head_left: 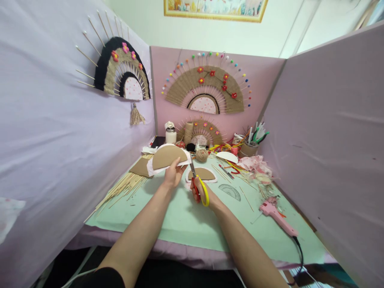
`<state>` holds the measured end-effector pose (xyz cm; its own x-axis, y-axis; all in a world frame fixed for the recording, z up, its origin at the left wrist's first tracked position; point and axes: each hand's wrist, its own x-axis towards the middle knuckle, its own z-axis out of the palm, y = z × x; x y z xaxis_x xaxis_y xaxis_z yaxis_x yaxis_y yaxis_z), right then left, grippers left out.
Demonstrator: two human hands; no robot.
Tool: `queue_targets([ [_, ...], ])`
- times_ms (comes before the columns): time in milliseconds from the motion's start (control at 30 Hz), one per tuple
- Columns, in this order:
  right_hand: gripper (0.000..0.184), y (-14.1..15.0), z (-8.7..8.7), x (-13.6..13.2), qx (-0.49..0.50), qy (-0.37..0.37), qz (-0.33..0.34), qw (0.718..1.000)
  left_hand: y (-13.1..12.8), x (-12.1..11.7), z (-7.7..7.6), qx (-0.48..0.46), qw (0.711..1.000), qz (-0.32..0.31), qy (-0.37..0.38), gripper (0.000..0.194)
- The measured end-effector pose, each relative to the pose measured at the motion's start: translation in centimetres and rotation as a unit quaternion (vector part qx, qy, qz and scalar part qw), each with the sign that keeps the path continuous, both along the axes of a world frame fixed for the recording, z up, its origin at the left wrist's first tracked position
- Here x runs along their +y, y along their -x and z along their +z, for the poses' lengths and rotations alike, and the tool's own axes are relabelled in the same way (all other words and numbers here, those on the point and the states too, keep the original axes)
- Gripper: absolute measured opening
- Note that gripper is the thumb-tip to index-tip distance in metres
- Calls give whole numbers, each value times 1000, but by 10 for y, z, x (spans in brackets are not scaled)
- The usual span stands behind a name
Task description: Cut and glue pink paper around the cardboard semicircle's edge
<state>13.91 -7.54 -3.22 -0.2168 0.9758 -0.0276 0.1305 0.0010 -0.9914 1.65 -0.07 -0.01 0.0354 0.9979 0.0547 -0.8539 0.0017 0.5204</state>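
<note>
My left hand (174, 174) grips a brown cardboard half-circle (168, 157) by its lower right edge, held above the table. Pale pink-white fabric (153, 168) sticks out around the cardboard's edge. In my right hand (204, 193) is a pair of scissors (204, 191) with red and yellow handles. Their blades point up and touch or nearly touch the fabric's right edge; whether the blades are parted I cannot tell. Below, on the table, a second cardboard half-circle (201, 174) lies on a similar fabric piece.
Thin wooden sticks (126, 186) and a cardboard sheet (141, 167) lie left. A protractor (229, 192), a pen (225, 171) and a corded pink glue gun (277, 218) lie right. Twine (202, 155), a white bottle (171, 135) and a tool pot (249, 149) stand behind. Decorated fans (207, 86) hang on partitions.
</note>
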Motion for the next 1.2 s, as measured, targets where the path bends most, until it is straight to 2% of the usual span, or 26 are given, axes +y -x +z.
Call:
queue_targets([
  [267, 65, 2, -1, 1, 3, -1, -9, 1000, 1, -2, 2, 3, 1000, -19, 3, 27],
  [533, 61, 0, -8, 6, -43, -10, -23, 999, 1, -2, 1, 0, 1000, -25, -7, 27],
  [867, 53, 3, 3, -1, -66, 1, -50, 997, 3, 3, -4, -11, 999, -34, 8, 27],
  [1200, 55, 5, -3, 1, -65, 9, -68, 996, 3, 2, -3, -4, 999, -34, 17, 25],
])
